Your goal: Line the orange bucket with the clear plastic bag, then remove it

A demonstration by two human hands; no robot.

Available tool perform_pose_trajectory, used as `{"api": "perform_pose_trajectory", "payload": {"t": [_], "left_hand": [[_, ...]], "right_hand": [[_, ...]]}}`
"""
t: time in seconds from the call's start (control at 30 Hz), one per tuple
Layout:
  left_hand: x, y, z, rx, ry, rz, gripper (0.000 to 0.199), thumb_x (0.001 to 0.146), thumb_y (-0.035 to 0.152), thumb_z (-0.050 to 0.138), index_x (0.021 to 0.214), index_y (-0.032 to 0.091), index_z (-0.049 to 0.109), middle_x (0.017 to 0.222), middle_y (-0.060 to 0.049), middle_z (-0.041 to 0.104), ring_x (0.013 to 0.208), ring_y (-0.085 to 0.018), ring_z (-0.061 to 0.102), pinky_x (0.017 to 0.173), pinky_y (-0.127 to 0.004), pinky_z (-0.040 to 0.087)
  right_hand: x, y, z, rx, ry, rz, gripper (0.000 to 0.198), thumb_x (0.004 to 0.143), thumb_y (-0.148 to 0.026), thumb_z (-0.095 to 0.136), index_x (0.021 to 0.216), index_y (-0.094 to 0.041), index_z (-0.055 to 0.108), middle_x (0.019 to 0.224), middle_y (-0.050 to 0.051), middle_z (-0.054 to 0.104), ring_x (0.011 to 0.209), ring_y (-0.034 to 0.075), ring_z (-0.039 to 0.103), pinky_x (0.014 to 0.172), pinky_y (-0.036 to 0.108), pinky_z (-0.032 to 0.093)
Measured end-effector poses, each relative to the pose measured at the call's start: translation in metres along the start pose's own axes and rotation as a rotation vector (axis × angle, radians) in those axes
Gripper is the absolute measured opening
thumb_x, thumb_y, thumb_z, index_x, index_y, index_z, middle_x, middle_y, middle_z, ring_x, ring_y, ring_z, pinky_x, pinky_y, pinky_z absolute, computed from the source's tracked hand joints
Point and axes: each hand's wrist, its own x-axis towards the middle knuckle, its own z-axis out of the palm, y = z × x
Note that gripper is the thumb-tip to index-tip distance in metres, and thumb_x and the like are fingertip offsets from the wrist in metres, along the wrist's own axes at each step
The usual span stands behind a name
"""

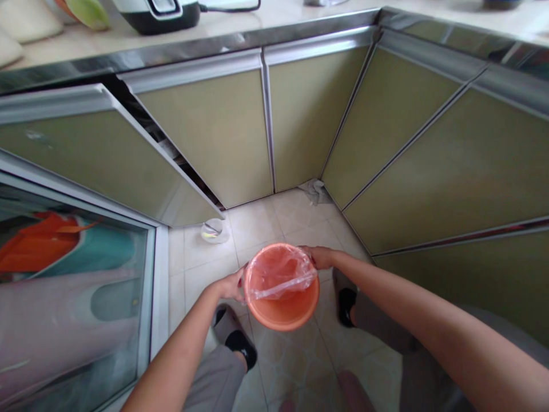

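Between my feet, low over the tiled floor, is a round orange trash bin (278, 317), seen from above with its mouth facing me. A clear plastic bag (283, 280) lies across its far part, and its near edge runs as a folded band over the opening. On the bin's left side my left hand (234, 284) is closed at the rim, fingers partly hidden behind it. My right hand (321, 257) grips the far right of the rim, where the bag's edge reaches. How much of the bag each hand also pinches, I cannot tell.
A small clear plastic bowl (215, 231) sits on the floor by an ajar cabinet door (86, 149). In the corner lies a grey cloth (316, 191). Closed cabinets (206, 131) line the back and right. A glass-fronted door (77, 320) stands at left. A counter appliance (160, 14) stands above.
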Motion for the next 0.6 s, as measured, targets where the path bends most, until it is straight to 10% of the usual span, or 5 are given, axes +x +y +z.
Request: {"api": "perform_pose_trajectory", "payload": {"t": [0.3, 0.47, 0.6], "left_hand": [[-0.021, -0.01, 0.034, -0.026, 0.143, -0.082, 0.111, 0.044, 0.014, 0.095, 0.145, 0.02, 0.05, 0.103, -0.002, 0.068, 0.092, -0.02, 0.064, 0.083, -0.032, 0.055], [-0.039, 0.007, 0.042, 0.065, 0.469, -0.123, 0.079, 0.066, 0.017, 0.08, 0.139, 0.021, 0.051, 0.095, 0.001, 0.062, 0.074, -0.015, 0.063, 0.072, -0.03, 0.055], [-0.066, 0.037, 0.052, 0.391, 0.718, 0.026, 0.032, 0.088, 0.024, 0.062, 0.119, 0.022, 0.061, 0.117, -0.007, 0.062, 0.095, -0.02, 0.068, 0.091, -0.038, 0.057]], "right_hand": [[-0.03, 0.002, 0.029, 0.06, 0.092, 0.176, 0.064, 0.077, -0.015, 0.077, 0.139, -0.018, 0.064, 0.109, 0.007, 0.079, 0.093, 0.02, 0.073, 0.082, 0.025, 0.053], [-0.047, -0.007, 0.031, -0.032, 0.215, 0.41, 0.071, 0.075, -0.009, 0.072, 0.143, -0.018, 0.057, 0.094, 0.002, 0.077, 0.08, 0.017, 0.07, 0.069, 0.022, 0.047], [-0.066, -0.036, 0.024, -0.094, 0.358, 0.379, 0.054, 0.08, -0.01, 0.066, 0.133, -0.018, 0.063, 0.107, 0.006, 0.075, 0.091, 0.018, 0.069, 0.076, 0.023, 0.048]]}}
